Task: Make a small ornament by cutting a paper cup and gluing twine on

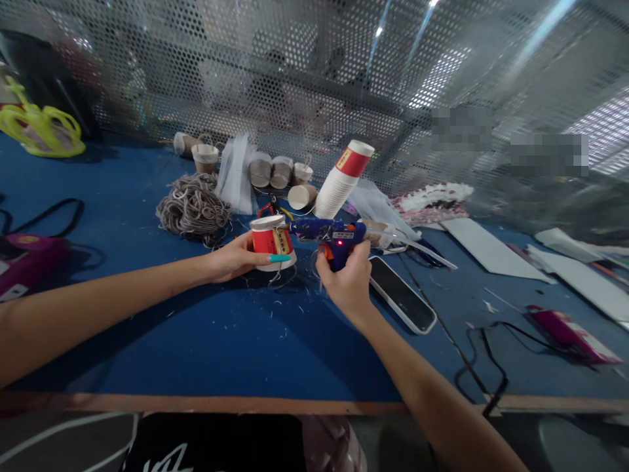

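Near the middle of the head view my left hand [240,257] grips a red and white paper cup [263,241] from its left side, a long turquoise nail lying across the front. The cup stands upside down or nearly so; I cannot tell if it touches the table. My right hand [350,278] is wrapped round the handle of a blue glue gun [319,229], whose red light is lit. Its nozzle points left at the cup's upper edge. A clear glue stick [417,244] sticks out of the gun's back. Thin grey cord [282,283] trails below the cup.
Behind the cup lie a heap of grey cord [194,208], a tall stack of paper cups [339,187] and several small wrapped cups. A phone [403,295] rests right of my right hand. Magenta pouches [570,334] with black straps and white boards [494,249] are farther out on the blue table [206,354].
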{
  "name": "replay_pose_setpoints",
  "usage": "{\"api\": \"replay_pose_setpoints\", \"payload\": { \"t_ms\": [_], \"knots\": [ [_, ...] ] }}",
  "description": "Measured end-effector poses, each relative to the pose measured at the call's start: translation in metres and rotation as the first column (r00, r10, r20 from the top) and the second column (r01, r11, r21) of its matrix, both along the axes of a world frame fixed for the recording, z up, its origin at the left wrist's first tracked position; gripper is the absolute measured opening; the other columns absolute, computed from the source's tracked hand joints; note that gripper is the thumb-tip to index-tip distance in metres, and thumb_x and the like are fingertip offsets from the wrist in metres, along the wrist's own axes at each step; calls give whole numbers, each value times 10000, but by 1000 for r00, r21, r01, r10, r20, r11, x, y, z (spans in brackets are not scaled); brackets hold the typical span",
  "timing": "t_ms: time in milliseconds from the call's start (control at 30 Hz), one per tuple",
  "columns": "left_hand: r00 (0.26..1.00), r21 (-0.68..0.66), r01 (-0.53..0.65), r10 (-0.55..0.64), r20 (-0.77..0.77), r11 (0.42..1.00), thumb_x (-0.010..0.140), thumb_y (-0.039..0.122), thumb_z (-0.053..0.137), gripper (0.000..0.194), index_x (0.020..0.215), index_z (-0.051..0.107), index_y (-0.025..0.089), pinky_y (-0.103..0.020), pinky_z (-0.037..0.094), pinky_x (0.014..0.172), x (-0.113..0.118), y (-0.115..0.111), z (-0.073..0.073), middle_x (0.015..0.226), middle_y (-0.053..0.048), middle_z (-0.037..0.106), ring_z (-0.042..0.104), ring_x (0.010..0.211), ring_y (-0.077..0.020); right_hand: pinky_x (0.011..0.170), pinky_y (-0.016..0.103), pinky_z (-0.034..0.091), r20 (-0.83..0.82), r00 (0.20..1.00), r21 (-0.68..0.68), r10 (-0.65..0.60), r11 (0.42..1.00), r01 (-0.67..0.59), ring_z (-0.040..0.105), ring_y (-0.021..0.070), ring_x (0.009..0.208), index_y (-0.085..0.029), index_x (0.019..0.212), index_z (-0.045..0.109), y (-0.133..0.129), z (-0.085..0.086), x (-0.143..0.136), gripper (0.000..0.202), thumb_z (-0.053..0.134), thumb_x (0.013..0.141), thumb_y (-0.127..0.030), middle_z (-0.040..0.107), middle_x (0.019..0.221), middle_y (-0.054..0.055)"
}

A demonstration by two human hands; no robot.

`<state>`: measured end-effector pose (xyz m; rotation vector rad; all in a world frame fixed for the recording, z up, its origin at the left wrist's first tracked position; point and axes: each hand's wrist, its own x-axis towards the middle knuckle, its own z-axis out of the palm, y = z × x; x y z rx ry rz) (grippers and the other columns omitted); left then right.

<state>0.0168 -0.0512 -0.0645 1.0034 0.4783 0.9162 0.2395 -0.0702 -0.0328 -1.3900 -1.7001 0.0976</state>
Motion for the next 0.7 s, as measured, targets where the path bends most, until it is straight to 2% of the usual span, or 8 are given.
{"api": "replay_pose_setpoints", "payload": {
  "t_ms": [233,433,700],
  "knots": [
    [1000,23,3,-3,-2,1000,685,172,827,477,1132,664,145,-466,448,1070,-1,1,-2,1144,-139,733,676,1125,-310,541,383,502,1,1000,-10,-3,1000,3,584,202,559,-289,834,251,0,0,0,383,588,698,-411,577,669,-20],
    [1000,9,-2,2,12,1000,638,219,878,515,1107,677,154,-438,469,1044,0,0,-1,1113,-121,745,692,1083,-286,532,374,492,-1,1000,-6,0,1000,0,571,196,541,-288,831,243,0,1,0,389,585,697,-416,555,647,-26],
    [1000,-11,11,-11,16,1000,640,189,872,537,1128,654,139,-454,469,1035,-2,2,-3,1121,-125,736,694,1071,-284,565,387,498,5,1000,4,-3,1000,3,583,204,578,-283,845,263,0,0,2,363,573,709,-413,555,671,-23]
  ]
}}
